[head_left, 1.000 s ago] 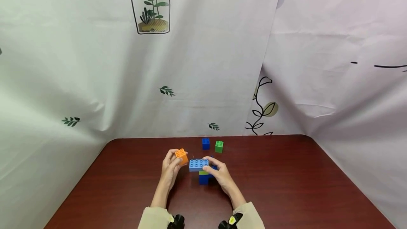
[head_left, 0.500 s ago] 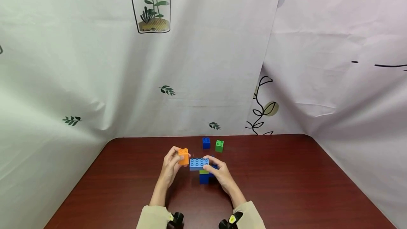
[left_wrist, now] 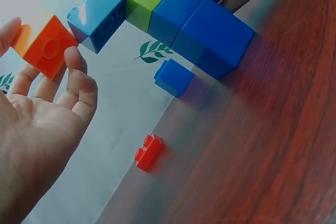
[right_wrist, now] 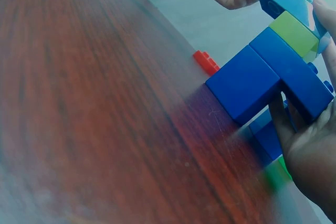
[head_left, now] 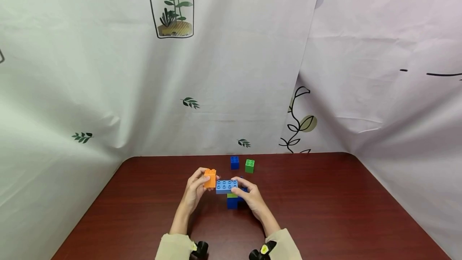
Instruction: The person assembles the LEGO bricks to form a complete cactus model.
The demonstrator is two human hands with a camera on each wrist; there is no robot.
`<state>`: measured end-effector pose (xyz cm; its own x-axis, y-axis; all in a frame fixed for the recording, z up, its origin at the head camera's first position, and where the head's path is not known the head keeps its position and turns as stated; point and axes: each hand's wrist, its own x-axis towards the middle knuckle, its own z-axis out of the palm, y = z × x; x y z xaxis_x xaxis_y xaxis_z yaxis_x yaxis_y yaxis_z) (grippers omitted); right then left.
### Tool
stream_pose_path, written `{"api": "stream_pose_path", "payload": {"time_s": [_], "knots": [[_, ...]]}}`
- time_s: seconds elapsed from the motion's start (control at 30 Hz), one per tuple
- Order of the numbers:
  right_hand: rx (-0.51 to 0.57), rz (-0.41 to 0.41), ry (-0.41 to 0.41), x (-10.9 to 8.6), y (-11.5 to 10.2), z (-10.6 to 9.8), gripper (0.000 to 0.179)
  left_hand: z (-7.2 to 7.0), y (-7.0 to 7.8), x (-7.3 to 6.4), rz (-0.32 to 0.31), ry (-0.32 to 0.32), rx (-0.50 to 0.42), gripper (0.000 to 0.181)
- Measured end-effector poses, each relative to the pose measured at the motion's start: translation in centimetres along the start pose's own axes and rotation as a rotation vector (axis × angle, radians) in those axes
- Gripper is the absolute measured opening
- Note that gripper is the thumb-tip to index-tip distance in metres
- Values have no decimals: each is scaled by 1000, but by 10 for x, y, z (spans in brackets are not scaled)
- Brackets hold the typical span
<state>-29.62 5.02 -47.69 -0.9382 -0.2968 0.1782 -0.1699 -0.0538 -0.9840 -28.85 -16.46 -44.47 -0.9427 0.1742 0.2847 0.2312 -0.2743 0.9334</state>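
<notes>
My left hand point(head_left: 192, 192) pinches an orange toy brick point(head_left: 210, 179) between thumb and fingertips. Its corner is right at the left end of a light blue brick point(head_left: 223, 187) in the head view. That light blue brick forms the top of a small stack and sticks out to the left. Beneath it come a lime green brick point(right_wrist: 296, 32), a long dark blue brick point(right_wrist: 291, 72) and a dark blue block point(right_wrist: 244, 85) at the table. With thumb and fingers, my right hand point(head_left: 252, 199) grips the right end of the light blue brick, steadying the stack's side.
Behind the stack, a small blue brick point(head_left: 234, 163) and a green brick point(head_left: 250, 166) stand near the table's back edge. A red brick point(left_wrist: 149, 153) shows in the left wrist view. The brown table point(head_left: 325, 204) meets a patterned cloth point(head_left: 231, 71) at the back.
My left hand has moved slightly right, turning the orange brick more upright and bringing it against the light blue brick's end. The right hand and stack stay put.
</notes>
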Motion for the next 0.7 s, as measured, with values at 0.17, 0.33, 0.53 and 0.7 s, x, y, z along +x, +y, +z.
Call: {"api": "stream_pose_path", "payload": {"time_s": [0.17,0.33,0.53,0.7], "knots": [[-5,14,10,0,1,0,39,-1,0,-1,13,-24,12,14],[-4,12,3,0,1,1,39,-1,2,-3,14,-58,59,16],[-9,14,12,0,0,1,37,-3,2,-2,14,-97,86,19],[-12,27,22,1,0,1,37,-6,0,-2,-1,-119,139,26]]}}
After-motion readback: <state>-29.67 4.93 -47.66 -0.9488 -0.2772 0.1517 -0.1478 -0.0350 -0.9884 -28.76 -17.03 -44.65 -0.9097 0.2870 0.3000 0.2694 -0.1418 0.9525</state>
